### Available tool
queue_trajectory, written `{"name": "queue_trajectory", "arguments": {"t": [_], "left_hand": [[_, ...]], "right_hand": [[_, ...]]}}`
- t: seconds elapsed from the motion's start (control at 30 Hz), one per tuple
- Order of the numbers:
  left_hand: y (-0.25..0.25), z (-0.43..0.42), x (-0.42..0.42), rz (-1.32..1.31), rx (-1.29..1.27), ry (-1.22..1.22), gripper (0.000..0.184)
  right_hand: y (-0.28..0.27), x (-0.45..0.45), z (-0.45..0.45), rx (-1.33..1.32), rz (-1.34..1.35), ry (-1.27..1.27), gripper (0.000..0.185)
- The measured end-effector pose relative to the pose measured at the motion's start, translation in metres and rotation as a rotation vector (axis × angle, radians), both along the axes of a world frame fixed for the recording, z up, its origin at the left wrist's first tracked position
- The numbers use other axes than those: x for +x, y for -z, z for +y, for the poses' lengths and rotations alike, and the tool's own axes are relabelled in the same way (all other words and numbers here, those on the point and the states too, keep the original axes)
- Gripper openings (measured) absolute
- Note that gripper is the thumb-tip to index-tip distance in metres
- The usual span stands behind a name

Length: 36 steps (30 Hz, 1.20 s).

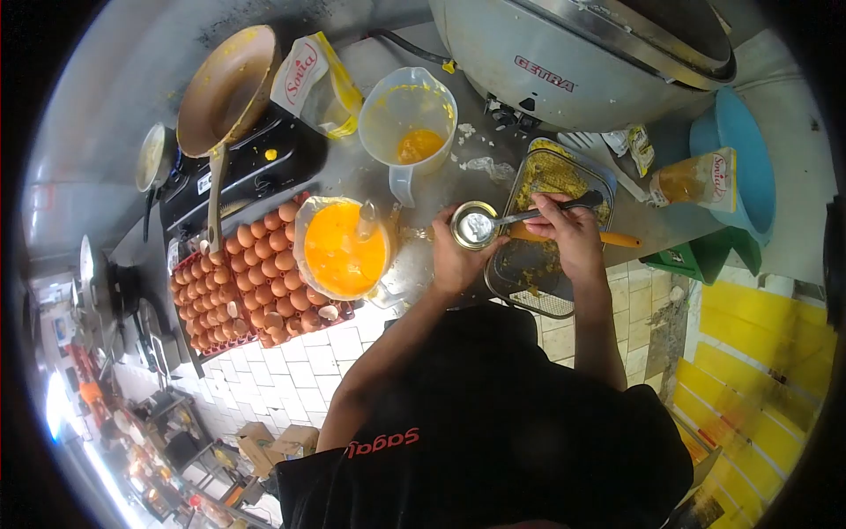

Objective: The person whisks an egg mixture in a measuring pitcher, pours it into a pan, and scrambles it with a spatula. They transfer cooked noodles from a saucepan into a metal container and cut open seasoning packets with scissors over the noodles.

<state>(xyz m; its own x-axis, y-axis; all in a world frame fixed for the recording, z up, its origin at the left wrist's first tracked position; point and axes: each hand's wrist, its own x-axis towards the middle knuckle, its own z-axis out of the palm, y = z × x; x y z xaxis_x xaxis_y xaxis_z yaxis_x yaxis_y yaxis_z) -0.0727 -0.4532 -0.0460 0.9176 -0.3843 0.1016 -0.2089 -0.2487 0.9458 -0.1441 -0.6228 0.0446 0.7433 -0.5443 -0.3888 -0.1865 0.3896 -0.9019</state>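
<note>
My left hand (pixel 454 264) is wrapped around a small round tin (pixel 456 231) with something white inside. My right hand (pixel 571 236) pinches a spoon (pixel 520 217), its tip at the tin's mouth. Just left of the tin is a jug of beaten egg (pixel 346 251), filled with bright orange liquid; a clear utensil stands in it. Behind it, a translucent measuring jug (pixel 408 115) holds a little orange liquid. Under my right hand lies a rectangular container (pixel 502 291) with yellow residue, and a tool with an orange handle (pixel 622 240) crosses it.
Trays of brown eggs (pixel 256 273) cover the counter's left, some shells broken. A frying pan (pixel 225 93) sits on a black stove (pixel 256 176). A large GETRA machine (pixel 564 70) fills the back. To the right are a sauce pouch (pixel 696 181), a blue basin (pixel 745 150) and a green container (pixel 705 256).
</note>
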Motion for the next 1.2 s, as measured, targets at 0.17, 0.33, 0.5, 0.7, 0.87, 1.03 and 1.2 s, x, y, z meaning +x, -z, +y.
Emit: {"name": "queue_trajectory", "arguments": {"t": [0.17, 0.33, 0.5, 0.7, 0.87, 1.03, 1.2], "left_hand": [[-0.012, 0.004, -0.001, -0.016, 0.045, 0.018, 0.096], [-0.019, 0.012, -0.004, -0.028, 0.094, 0.066, 0.112], [-0.028, 0.029, -0.013, -0.062, 0.152, 0.115, 0.124], [-0.046, 0.063, -0.018, 0.04, 0.127, 0.249, 0.125], [-0.076, 0.105, -0.016, 0.052, 0.211, 0.419, 0.103], [-0.07, 0.158, -0.019, 0.091, 0.076, 0.616, 0.078], [-0.055, 0.209, -0.014, 0.056, -0.007, 0.657, 0.067]], "right_hand": [[0.008, -0.002, 0.0, 0.024, -0.023, 0.015, 0.027], [0.008, -0.004, 0.002, 0.001, -0.043, 0.061, 0.023], [-0.002, -0.004, 0.006, 0.02, -0.041, 0.124, 0.021], [-0.034, -0.014, 0.019, -0.032, -0.207, 0.203, 0.021], [-0.087, -0.008, 0.086, -0.119, -0.333, 0.14, 0.023], [-0.066, 0.001, 0.175, -0.803, -0.42, -0.185, 0.013], [-0.041, 0.023, 0.219, -1.407, -0.583, -0.328, 0.022]]}}
